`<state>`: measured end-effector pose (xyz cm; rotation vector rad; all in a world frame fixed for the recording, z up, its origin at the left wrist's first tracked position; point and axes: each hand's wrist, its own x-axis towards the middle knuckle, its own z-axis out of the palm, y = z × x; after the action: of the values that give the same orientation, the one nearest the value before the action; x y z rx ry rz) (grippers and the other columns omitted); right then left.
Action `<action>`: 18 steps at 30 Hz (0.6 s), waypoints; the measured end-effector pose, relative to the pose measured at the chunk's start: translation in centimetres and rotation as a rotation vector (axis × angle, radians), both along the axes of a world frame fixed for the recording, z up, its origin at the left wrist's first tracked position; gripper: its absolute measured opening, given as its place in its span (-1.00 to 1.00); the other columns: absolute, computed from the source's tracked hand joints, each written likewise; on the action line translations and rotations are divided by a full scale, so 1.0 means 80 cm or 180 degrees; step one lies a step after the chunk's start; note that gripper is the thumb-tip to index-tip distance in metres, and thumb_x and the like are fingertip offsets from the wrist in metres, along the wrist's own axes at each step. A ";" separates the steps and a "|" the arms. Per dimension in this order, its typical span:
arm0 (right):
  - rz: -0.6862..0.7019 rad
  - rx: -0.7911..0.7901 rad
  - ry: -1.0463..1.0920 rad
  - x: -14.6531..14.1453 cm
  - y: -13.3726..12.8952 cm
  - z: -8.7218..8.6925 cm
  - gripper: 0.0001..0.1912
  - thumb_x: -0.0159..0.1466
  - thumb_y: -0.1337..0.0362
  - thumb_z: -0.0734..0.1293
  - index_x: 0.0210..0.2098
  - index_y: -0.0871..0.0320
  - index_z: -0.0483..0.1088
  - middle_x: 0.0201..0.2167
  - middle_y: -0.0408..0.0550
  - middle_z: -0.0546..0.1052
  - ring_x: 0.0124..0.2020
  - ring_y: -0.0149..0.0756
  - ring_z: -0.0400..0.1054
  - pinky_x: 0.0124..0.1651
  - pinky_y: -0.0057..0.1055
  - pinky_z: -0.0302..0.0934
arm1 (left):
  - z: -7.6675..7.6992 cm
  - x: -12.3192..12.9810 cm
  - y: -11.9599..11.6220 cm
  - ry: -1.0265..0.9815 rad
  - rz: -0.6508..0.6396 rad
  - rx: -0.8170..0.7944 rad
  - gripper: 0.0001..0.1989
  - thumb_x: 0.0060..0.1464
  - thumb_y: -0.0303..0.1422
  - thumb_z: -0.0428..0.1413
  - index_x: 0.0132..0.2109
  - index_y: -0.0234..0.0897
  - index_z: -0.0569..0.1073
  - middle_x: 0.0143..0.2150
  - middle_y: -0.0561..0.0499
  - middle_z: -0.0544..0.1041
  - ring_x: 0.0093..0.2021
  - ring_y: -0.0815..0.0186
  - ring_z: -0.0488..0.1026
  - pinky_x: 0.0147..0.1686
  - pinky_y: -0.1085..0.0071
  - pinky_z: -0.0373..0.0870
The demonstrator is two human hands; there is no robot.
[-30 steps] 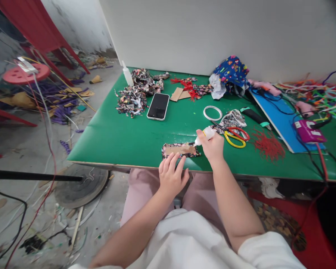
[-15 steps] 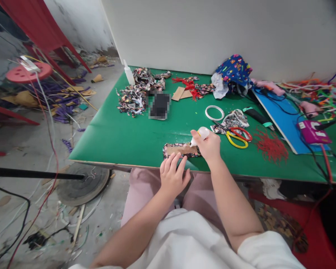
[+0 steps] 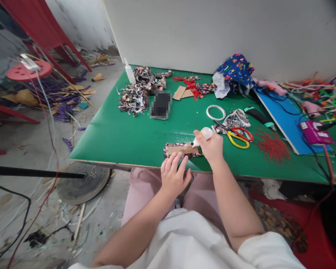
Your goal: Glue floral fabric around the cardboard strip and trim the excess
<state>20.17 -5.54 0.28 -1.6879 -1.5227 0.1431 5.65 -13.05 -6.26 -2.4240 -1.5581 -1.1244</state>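
White top (image 3: 184,239), dusty pink trousers (image 3: 144,190)

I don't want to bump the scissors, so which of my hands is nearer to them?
Your right. The right hand, holding the white bottle, is just left of the scissors. The left hand is farther left and nearer you, at the cardboard strip.

The left hand (image 3: 174,173) is held palm down, its loosely spread fingers laid at the near edge of the cardboard strip (image 3: 186,150), its thumb held apart. The right hand (image 3: 212,147) is curled into a grip just beside the strip's right end. Both bare forearms (image 3: 232,198) are stretched toward the strip, the right arm bent at the elbow.
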 end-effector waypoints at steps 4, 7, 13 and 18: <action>0.0195 0.0015 -0.0028 -0.006 -0.001 0.002 -0.55 0.13 -0.07 0.21 -0.68 0.14 0.18 -0.70 -0.19 0.29 -0.64 -0.46 0.12 -0.52 -0.47 -0.04 | 0.000 0.000 0.000 -0.0032 -0.0017 0.0022 -0.61 0.01 -0.31 0.05 0.03 -0.23 0.39 0.05 -0.11 0.41 0.09 0.12 0.27 0.08 0.19 0.07; 0.0133 0.0015 -0.0044 0.001 -0.003 0.002 -0.54 0.12 -0.07 0.22 -0.69 0.14 0.18 -0.71 -0.20 0.28 -0.64 -0.45 0.12 -0.53 -0.47 -0.04 | 0.000 0.000 0.000 -0.0043 -0.0021 0.0014 -0.60 0.01 -0.31 0.05 0.03 -0.22 0.39 0.05 -0.11 0.41 0.10 0.12 0.27 0.09 0.19 0.06; -0.0053 -0.0022 0.0052 0.018 -0.004 0.000 -0.52 0.12 -0.09 0.20 -0.72 0.13 0.13 -0.74 -0.20 0.24 -0.65 -0.44 0.10 -0.52 -0.46 -0.04 | -0.001 0.000 0.000 -0.0019 -0.0027 0.0000 -0.62 0.02 -0.31 0.05 0.02 -0.21 0.39 0.05 -0.11 0.41 0.10 0.12 0.27 0.08 0.20 0.06; 0.0023 0.0000 -0.0012 0.004 0.000 0.001 -0.51 0.11 -0.10 0.21 -0.71 0.14 0.14 -0.73 -0.20 0.24 -0.65 -0.45 0.09 -0.53 -0.47 -0.06 | 0.000 0.000 0.000 -0.0006 -0.0002 0.0032 -0.63 0.02 -0.31 0.05 0.01 -0.22 0.40 0.05 -0.10 0.41 0.09 0.13 0.28 0.07 0.20 0.07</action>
<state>20.46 -5.54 0.36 -1.6838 -1.5319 0.1438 5.66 -13.05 -6.24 -2.4182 -1.5485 -1.1320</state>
